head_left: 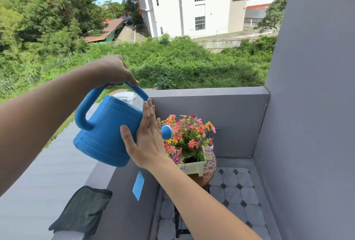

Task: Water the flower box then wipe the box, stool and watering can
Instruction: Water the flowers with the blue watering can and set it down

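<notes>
The grey wall [211, 105] runs from 7 to 1 o'clock. At centre the blue can [109, 134] tilts toward 3 o'clock, its rose spraying on the flowers [190, 136]. The left grip [113, 72] is closed round the can's top handle; the right grip [148, 143] is open, palm flat on the can's side. The pale box [194, 166] sits on the stool [207, 174] at 5 o'clock. A dark cloth [82, 211] lies on the ledge at 7 o'clock.
</notes>
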A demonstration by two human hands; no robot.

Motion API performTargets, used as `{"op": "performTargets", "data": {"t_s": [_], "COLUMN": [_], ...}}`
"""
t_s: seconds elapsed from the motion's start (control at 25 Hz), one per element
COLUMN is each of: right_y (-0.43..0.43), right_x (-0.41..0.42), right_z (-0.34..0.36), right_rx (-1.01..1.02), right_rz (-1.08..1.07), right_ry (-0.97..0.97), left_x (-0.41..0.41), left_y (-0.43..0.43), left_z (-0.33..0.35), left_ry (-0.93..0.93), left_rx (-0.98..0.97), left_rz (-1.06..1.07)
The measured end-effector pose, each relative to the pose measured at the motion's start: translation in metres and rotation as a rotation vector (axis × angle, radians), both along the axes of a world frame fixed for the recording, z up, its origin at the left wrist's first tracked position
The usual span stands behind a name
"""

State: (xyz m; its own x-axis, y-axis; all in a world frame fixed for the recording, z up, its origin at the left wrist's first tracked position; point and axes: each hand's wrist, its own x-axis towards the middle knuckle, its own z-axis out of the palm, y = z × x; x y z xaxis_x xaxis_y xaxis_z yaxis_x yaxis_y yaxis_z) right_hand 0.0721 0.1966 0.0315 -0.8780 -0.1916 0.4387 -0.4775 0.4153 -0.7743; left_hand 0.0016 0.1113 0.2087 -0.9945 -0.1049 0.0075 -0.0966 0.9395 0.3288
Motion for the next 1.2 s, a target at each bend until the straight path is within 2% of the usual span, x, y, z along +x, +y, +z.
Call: {"op": "performTargets", "data": {"t_s": [0.28, 0.52, 0.76, 1.0, 1.2], "right_y": [0.015, 0.007, -0.008, -0.005, -0.002], "right_x": [-0.004, -0.010, 0.005, 0.017, 0.010], "right_z": [0.011, 0.024, 0.016, 0.006, -0.006], "right_rx": [0.024, 0.078, 0.049, 0.098, 0.169], "right_rz": [-0.045, 0.005, 0.046, 0.045, 0.038], "right_ry": [0.045, 0.042, 0.018, 0.055, 0.130], "left_x": [0.000, 0.005, 0.011, 0.019, 0.036], "left_y": [0.011, -0.005, -0.021, -0.038, -0.055], "left_z": [0.009, 0.018, 0.010, -0.011, -0.035], "left_ry": [0.015, 0.071, 0.013, 0.002, 0.095], "left_rx": [0.090, 0.122, 0.105, 0.270, 0.536], "left_rz": [-0.020, 0.032, 0.047, 0.076, 0.041]}}
